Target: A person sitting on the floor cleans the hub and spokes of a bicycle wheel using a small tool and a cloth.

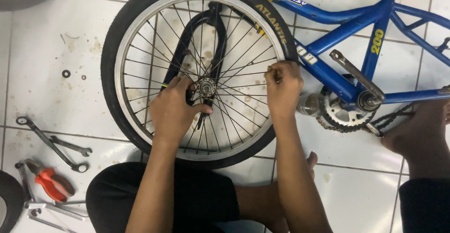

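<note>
A blue bicycle frame [337,41] lies on its side on white floor tiles, its spoked front wheel [140,31] set in a black fork [187,41]. My left hand [173,111] is closed around the fork end beside the wheel hub [206,87], fingers touching the axle area. At the inner edge of the rim [220,154], on the wheel's right side, my right hand [282,90] pinches something small among the spokes. What it pinches is hidden by the fingers.
Two ring spanners [51,144], orange-handled pliers [51,182] and a metal tool [51,210] lie at the lower left. Small washers [66,73] lie on the tiles at left. The crank and chainring [347,111] are at right. A foot [417,132] rests by the chain. Another tyre [9,200] is at the left edge.
</note>
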